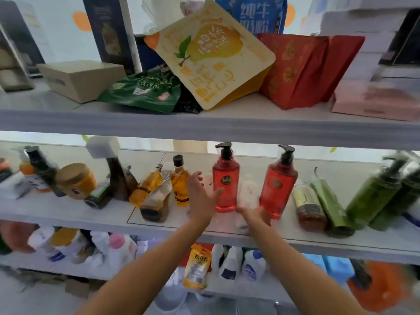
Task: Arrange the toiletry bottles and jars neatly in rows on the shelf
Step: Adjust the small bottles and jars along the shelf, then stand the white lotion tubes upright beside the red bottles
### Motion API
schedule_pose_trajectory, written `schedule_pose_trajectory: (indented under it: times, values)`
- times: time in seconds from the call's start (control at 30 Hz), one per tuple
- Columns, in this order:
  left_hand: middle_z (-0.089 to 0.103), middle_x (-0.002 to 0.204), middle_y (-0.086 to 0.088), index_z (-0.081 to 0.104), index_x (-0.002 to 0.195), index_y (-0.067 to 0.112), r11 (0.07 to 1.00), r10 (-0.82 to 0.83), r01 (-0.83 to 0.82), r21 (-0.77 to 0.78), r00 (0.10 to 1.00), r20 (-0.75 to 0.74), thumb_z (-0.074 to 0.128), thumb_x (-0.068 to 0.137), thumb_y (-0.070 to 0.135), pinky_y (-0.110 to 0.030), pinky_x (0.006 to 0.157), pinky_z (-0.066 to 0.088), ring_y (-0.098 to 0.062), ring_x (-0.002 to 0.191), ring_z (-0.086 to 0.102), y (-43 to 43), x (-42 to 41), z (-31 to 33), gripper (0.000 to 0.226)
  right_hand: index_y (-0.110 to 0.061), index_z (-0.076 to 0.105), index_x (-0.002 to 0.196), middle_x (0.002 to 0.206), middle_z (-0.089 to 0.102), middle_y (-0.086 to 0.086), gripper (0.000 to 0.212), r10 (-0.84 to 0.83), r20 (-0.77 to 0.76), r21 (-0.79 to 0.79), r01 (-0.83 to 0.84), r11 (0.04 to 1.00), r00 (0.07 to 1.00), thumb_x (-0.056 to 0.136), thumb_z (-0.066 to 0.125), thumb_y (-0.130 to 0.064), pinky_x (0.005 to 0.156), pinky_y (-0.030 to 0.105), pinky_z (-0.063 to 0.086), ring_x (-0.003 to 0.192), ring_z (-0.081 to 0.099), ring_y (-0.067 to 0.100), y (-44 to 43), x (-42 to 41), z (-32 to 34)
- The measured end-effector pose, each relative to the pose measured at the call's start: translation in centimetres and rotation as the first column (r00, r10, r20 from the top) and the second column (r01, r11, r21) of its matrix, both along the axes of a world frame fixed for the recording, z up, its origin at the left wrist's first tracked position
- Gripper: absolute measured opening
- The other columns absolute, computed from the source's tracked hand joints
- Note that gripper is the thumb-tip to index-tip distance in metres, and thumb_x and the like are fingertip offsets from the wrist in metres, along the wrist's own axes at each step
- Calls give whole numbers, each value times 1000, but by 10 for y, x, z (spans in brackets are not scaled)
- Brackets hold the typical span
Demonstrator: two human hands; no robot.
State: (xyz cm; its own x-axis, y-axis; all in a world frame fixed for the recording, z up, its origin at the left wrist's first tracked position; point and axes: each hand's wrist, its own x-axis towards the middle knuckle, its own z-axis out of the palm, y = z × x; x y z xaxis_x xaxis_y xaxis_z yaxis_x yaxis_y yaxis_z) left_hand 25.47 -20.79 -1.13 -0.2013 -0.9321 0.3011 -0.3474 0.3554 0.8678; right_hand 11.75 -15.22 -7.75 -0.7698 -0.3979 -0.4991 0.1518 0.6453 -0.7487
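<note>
Two red bottles [225, 185] upright at middle of shelf [109, 214]; toward both ends bottles lie toppled (most work left); left hand [200, 196] open, right hand [255, 214] grip unclear

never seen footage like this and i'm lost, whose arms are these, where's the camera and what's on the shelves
No machine here: this is one picture from a camera worn on a person's head, looking forward and down, so the bare arms are that person's own. The left hand is open, fingers spread, beside a red pump bottle. The right hand sits low between it and a second red pump bottle, near a pale bottle; blur hides whether it holds anything. The middle shelf carries amber bottles, a yellow jar and green bottles, several tipped over. On the shelf above lie food pouches.
</note>
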Motion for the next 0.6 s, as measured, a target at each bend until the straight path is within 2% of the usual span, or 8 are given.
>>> schedule_pose_trajectory:
  times: [0.03,0.1,0.17,0.27,0.33,0.4,0.5,0.6]
  values:
    - [45,122,-11,37,132,7,997,-67,68,-27,996,51,81,70,33,-35,91,42,-23,108,46,-11,0,-3,81,-2,51,125,120,62,17,108,-28,34,-42,29,999,999,33,86,-47,82,46,57,75,68,34,4,4,10]
    - [43,134,-11,32,140,10,974,-225,225,3,970,97,83,67,34,-40,102,39,-23,120,43,-24,-2,-1,93,3,46,130,124,58,17,94,-52,95,-107,62,992,994,52,89,-27,76,49,59,59,59,24,15,20,42]
    - [50,132,-6,35,138,16,926,-372,367,87,926,59,83,67,28,-43,103,42,-21,120,47,-32,-4,4,86,7,39,135,128,54,18,88,-96,138,-131,114,985,986,63,85,-17,72,50,59,57,52,22,19,24,51]
    - [54,130,-6,36,136,17,871,-465,461,172,885,-20,79,73,15,-33,96,46,-22,116,53,-33,-4,11,76,4,40,135,128,55,19,95,-132,172,-177,163,971,976,58,87,-22,62,49,59,74,63,30,28,30,51]
    - [52,132,-5,34,138,17,852,-486,486,195,872,-52,76,77,14,-27,90,44,-18,115,52,-32,-1,12,74,4,44,132,125,57,19,88,-166,198,-222,209,952,966,60,87,-22,53,40,57,94,65,36,37,35,49]
    - [52,132,-5,34,138,16,845,-498,499,194,865,-55,74,79,13,-23,88,41,-15,115,50,-29,3,12,71,5,49,127,122,59,20,74,-194,208,-256,245,935,959,66,84,-19,59,38,56,106,61,38,48,43,49]
    - [52,135,-4,32,139,18,849,-490,485,207,871,-33,72,81,13,-21,88,37,-15,120,48,-28,7,9,70,3,54,121,112,65,20,68,-175,211,-315,236,919,962,66,84,-24,81,45,57,101,63,37,65,51,44]
    - [51,138,-5,31,142,17,863,-459,450,230,888,-14,72,81,13,-23,89,37,-21,126,47,-26,10,3,73,-1,55,117,108,65,19,56,-127,217,-387,205,899,968,71,80,-20,84,49,56,100,63,37,84,58,41]
